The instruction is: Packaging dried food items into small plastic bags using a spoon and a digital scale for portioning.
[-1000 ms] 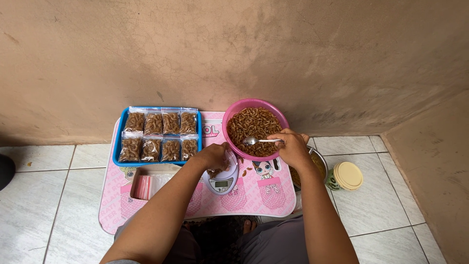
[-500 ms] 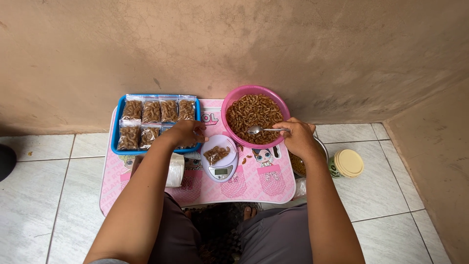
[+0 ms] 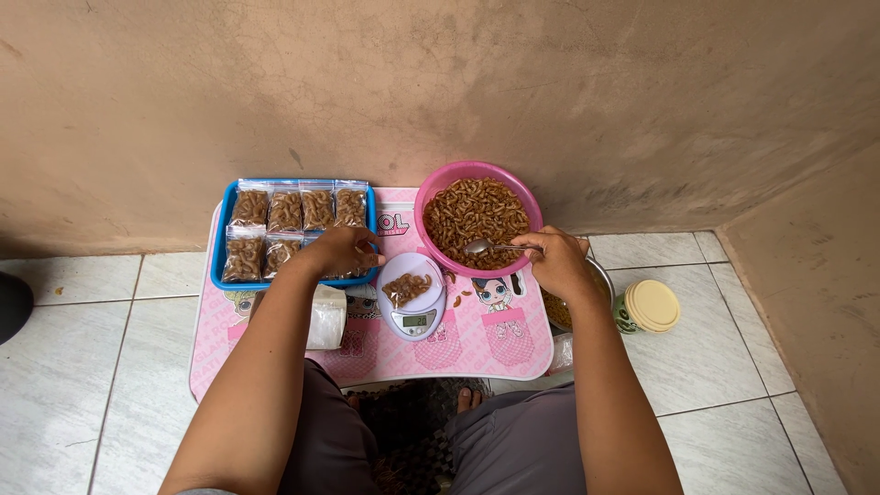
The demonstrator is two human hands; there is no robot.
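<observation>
Right hand (image 3: 561,263) pinches the handle of a metal spoon (image 3: 486,247), bowl end resting in the round pink plastic basin (image 3: 477,218) of brown curled snacks. Left hand (image 3: 341,251) lies curled on sealed clear snack packets (image 3: 286,223) in the blue rectangular tray (image 3: 223,240); grip unclear. Small white digital scale (image 3: 412,295) carries a part portion. Tray nearly full, basin well stocked: much left. Pink cartoon-printed low table (image 3: 500,344), white floor tiles (image 3: 101,339), bare brown wall (image 3: 440,82).

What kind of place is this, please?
Probably a home corner used for packing snacks: a low pink table on the tiled floor by a plaster wall, with a small scale and filled bags.
</observation>
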